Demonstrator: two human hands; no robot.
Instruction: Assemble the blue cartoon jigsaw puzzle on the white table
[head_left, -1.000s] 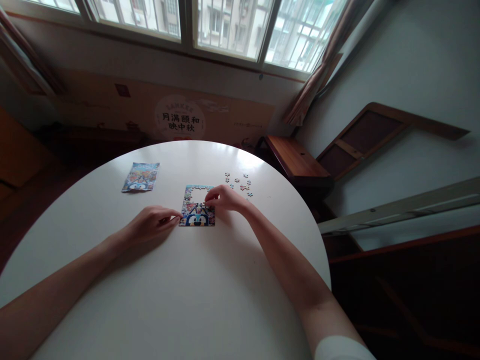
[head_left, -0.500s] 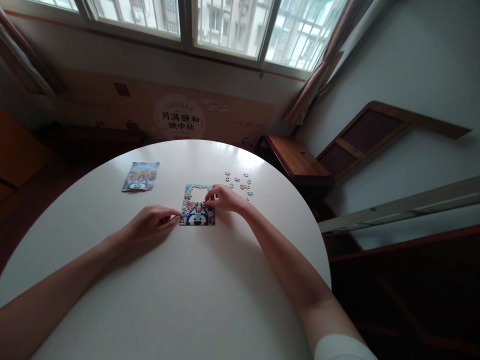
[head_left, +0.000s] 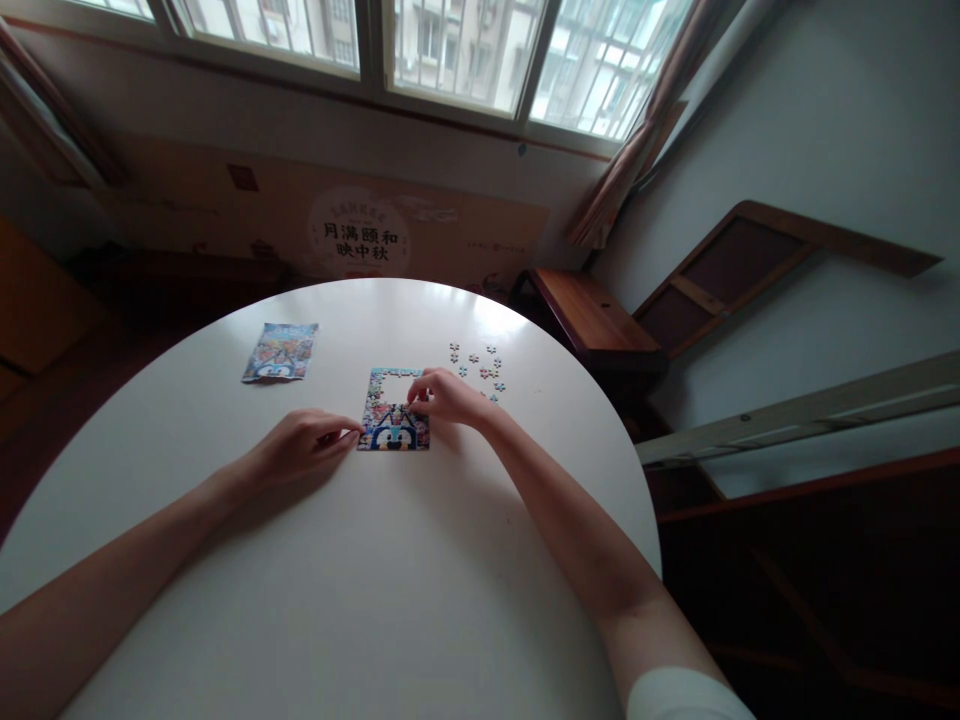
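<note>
The puzzle packet lies apart from the left hand, which touches the left edge of the jigsaw. The right hand bends over its gap. I can't tell if either hand pinches anything. Loose pieces have room before the counter ends.

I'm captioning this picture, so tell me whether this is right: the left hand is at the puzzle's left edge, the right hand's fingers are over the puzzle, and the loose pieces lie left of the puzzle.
One thing is wrong: the head view shows the loose pieces lying to the right of the puzzle, not the left. The rest stands.
</note>
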